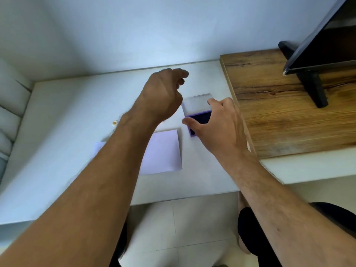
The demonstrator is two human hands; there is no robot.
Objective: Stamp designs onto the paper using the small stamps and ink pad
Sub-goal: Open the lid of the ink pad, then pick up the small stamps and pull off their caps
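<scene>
A purple ink pad with dark blue ink lies open on the white table, its clear lid folded back behind it. My right hand rests on the pad's right side, thumb on its near-left edge and fingers at the far-right corner. My left hand hovers just left of the lid, fingers curled downward; whether they hold a stamp is hidden. A pale lilac sheet of paper lies nearer to me, partly covered by my left forearm. A small cream stamp stands left of that wrist.
The white table meets a white wall at the back. A raised wooden board lies to the right of the ink pad, carrying a dark monitor on a black stand. Tiled floor and my knees show below the table's front edge.
</scene>
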